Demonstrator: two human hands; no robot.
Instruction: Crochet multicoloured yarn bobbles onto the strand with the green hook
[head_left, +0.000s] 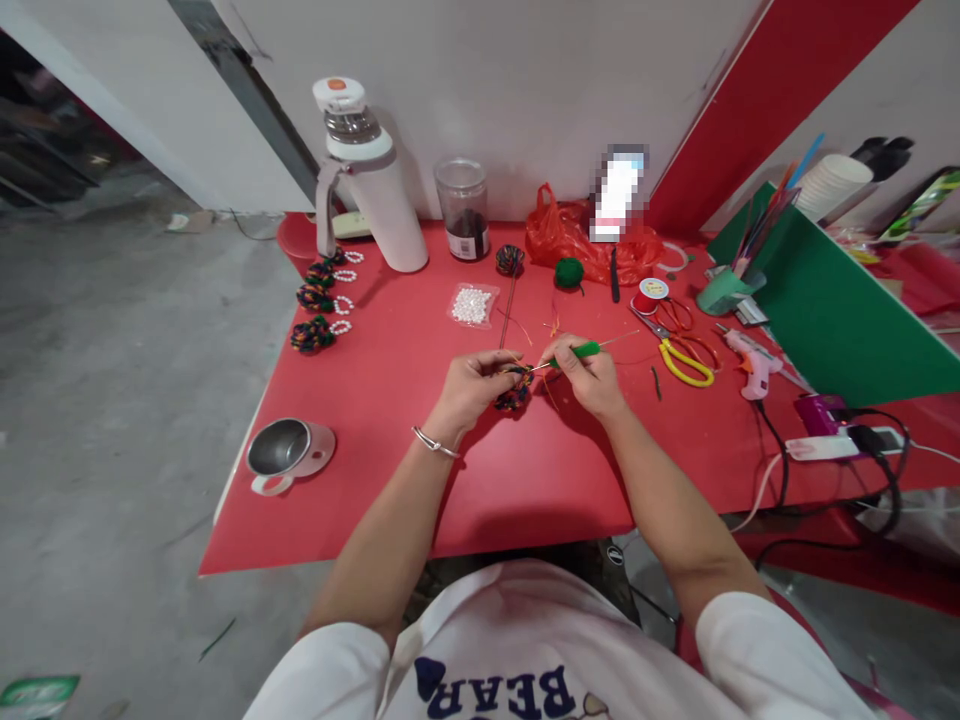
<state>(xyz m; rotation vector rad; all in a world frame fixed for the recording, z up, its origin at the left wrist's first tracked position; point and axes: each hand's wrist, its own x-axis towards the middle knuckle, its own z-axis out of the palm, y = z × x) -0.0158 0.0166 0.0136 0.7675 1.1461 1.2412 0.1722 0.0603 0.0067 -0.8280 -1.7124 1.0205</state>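
My left hand (478,388) pinches a small multicoloured yarn piece (513,396), dark with orange and green strands, over the middle of the red table. My right hand (583,374) is closed around the green handle of a crochet hook (585,350). The hook's metal tip reaches into the yarn at my left fingertips. Loose thin strands trail around both hands. Beyond them lie a ball of multicoloured yarn (510,261), a ball of green yarn (569,273) and a packet of white beads (472,305).
Finished-looking yarn pieces with bead loops (313,334) line the left side near a mug (289,452). A large bottle (382,200) and a jar (462,210) stand behind. Yellow-handled scissors (686,365), a glue gun (754,362) and a power strip (817,446) lie right.
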